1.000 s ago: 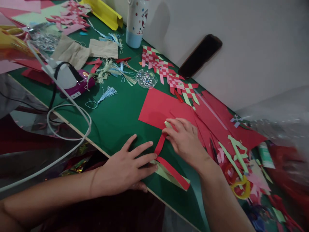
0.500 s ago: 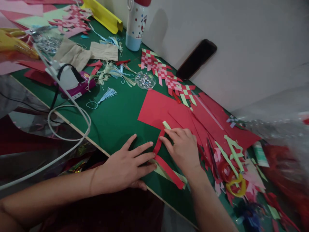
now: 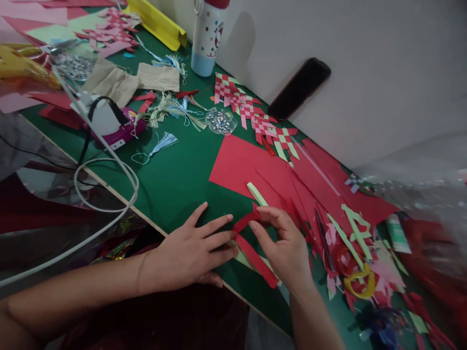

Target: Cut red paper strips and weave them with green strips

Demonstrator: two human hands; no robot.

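My left hand (image 3: 191, 252) lies flat at the table's front edge with its fingers spread. Its fingertips rest on the near ends of some paper strips. Between thumb and fingers, my right hand (image 3: 282, 245) pinches a red paper strip (image 3: 243, 223), which curves up from the left fingertips. A second red strip (image 3: 258, 263) runs off to the lower right, with pale green paper partly showing beneath it. Just beyond the right hand a pale green strip (image 3: 257, 194) sticks out, its near end hidden by that hand.
Red paper sheets (image 3: 233, 163) lie behind my hands. Yellow-handled scissors (image 3: 360, 287) sit among scraps at right. Woven paper fish (image 3: 248, 108), a dish of small beads (image 3: 221, 121), a bottle (image 3: 205, 43) and a phone (image 3: 299, 89) line the wall. A white cable (image 3: 135, 194) loops at left.
My right hand has moved slightly down and right, bending the red strip into a curve. More of the pale green strip shows beyond it. My left hand stays in place.
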